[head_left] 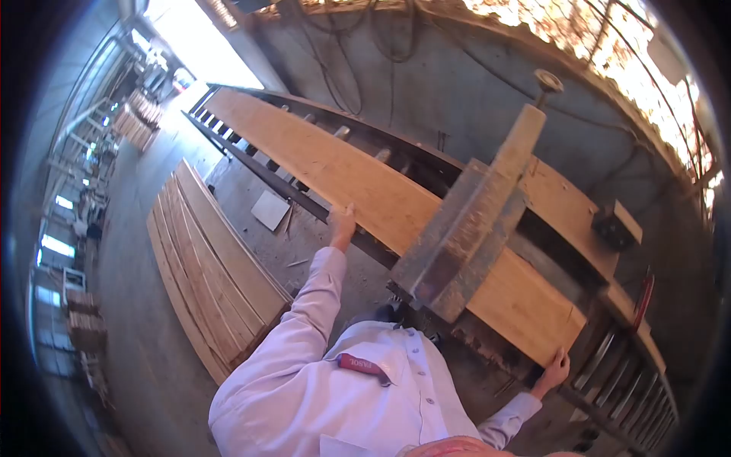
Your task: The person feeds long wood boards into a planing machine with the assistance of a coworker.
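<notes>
A long wooden board [343,171] lies lengthwise on a roller conveyor and passes under a heavy metal machine housing [464,236]. My left hand [342,227] grips the board's near edge, left of the housing, with part of the fingers hidden by the board. To the right, my right hand [553,371] is closed around the near corner of the board's end. The board's middle is covered by the housing.
Rollers and a dark rail [259,171] run along the board. A stack of long planks [217,266] stands to my left. On the floor lies a pale flat piece [269,210]. A handwheel [547,81] tops the machine arm, and another roller section [628,385] extends right.
</notes>
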A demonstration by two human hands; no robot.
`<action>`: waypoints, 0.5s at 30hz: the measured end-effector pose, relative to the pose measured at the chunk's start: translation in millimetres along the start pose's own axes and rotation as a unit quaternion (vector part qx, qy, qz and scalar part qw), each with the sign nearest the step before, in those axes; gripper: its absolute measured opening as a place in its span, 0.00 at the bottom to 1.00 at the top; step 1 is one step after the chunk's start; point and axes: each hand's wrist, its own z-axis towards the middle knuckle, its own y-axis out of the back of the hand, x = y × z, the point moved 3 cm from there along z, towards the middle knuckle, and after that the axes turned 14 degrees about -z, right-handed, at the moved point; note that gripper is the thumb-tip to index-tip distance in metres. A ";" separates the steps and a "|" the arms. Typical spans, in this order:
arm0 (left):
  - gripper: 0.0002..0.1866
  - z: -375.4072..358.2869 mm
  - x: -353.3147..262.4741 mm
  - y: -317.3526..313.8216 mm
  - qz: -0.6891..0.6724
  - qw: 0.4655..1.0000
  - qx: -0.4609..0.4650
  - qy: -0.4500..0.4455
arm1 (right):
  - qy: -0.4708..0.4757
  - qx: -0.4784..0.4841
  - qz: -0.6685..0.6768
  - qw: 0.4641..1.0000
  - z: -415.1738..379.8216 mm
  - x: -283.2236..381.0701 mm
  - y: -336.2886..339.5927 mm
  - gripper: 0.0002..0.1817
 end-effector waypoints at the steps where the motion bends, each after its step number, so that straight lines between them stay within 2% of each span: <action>1: 0.20 -5.0 -14.4 3.2 0.012 1.000 -0.010 -0.027 | 0.005 0.009 0.017 1.000 1.5 5.5 2.0 0.29; 4: 0.20 5.8 -35.7 7.0 0.001 0.997 0.053 -0.051 | 0.022 0.019 0.054 0.998 5.1 33.2 -3.0 0.29; 7: 0.21 29.8 -34.5 5.3 0.043 0.993 0.112 -0.013 | 0.024 0.011 0.071 0.997 6.0 55.5 -11.3 0.28; 10: 0.26 41.7 -43.6 11.9 0.096 0.986 0.135 0.018 | 0.023 0.019 0.060 0.998 13.5 66.2 -18.4 0.28; 13: 0.34 39.3 -61.8 32.2 0.051 0.988 0.123 0.075 | 0.021 0.041 0.101 0.994 29.3 45.9 -29.9 0.29; 15: 0.40 43.5 -46.4 28.2 0.048 0.998 -0.001 -0.032 | 0.028 0.041 0.046 0.998 27.4 53.9 -25.3 0.31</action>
